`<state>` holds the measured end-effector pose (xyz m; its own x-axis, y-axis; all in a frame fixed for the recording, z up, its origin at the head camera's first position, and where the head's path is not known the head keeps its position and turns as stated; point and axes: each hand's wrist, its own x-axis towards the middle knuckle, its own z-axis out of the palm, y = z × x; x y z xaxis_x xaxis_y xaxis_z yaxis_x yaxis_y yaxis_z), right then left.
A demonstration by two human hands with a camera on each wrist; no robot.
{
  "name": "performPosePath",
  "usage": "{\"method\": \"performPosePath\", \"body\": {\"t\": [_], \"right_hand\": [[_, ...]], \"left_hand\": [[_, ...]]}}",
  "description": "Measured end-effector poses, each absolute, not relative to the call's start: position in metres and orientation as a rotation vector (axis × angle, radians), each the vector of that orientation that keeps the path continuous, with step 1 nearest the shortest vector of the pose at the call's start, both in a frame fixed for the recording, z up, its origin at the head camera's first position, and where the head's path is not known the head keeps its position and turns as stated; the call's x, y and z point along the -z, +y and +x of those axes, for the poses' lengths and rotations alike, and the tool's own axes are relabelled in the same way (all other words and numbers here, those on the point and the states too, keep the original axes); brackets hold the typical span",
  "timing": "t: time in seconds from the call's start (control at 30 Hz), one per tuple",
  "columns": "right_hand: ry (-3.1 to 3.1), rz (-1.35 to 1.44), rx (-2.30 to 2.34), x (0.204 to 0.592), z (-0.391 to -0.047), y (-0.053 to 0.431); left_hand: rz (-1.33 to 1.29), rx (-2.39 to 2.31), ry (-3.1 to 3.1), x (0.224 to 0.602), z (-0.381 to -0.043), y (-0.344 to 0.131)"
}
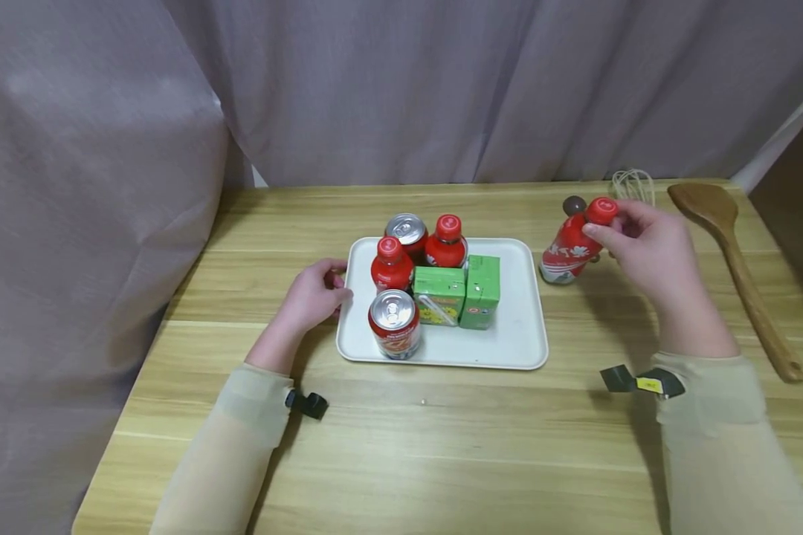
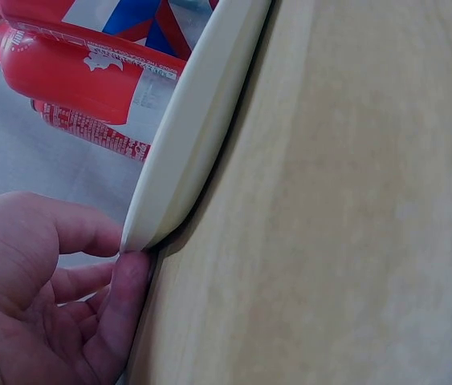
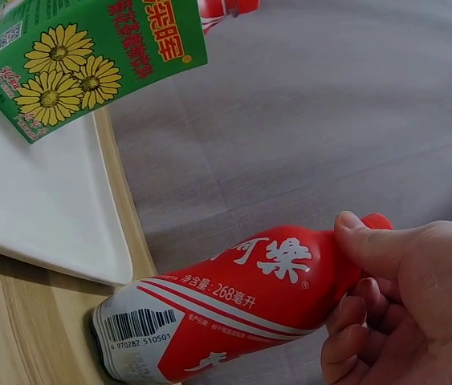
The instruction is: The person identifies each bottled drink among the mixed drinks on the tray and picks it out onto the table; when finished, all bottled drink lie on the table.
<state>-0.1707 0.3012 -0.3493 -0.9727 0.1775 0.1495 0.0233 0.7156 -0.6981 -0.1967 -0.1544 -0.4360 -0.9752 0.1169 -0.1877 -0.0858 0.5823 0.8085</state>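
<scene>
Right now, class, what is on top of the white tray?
Two red-capped bottles, two cans and two green cartons are on the white tray. Covered: the tray's surface beneath them and the base of the rear can.

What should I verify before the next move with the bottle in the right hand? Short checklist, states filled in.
1. Right hand has a grip on the held bottle: ok, thumb and fingers around its upper end.
2. Cap on the held bottle: ok, in place.
3. Held bottle upright: not ok, tilted.
4. Held bottle's base clear of the table: cannot tell.
5. Left hand on the tray: ok, pinching its edge.
6. Room on the tray: ok, its right side is bare.
</scene>
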Motion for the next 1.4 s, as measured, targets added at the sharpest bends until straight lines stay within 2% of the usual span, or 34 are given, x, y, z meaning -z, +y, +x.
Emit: {"method": "performPosePath", "body": {"t": [0.83,1.07,1.23,1.4], "right_hand": [[-2.750,-0.169,-1.150,0.357,-0.175,0.294],[-2.693,-0.166,-1.226,0.348,-0.168,0.291],[-2.543,-0.124,-1.235,0.333,-0.157,0.279],[-2.519,0.094,-1.306,0.323,-0.148,0.256]], "left_hand": [[0.045,-1.370,2.602,0.438,-0.197,-0.154],[0.042,-1.361,2.595,0.438,-0.196,-0.152],[0.048,-1.363,2.594,0.437,-0.196,-0.152],[0.046,-1.358,2.604,0.438,-0.196,-0.153]]}}
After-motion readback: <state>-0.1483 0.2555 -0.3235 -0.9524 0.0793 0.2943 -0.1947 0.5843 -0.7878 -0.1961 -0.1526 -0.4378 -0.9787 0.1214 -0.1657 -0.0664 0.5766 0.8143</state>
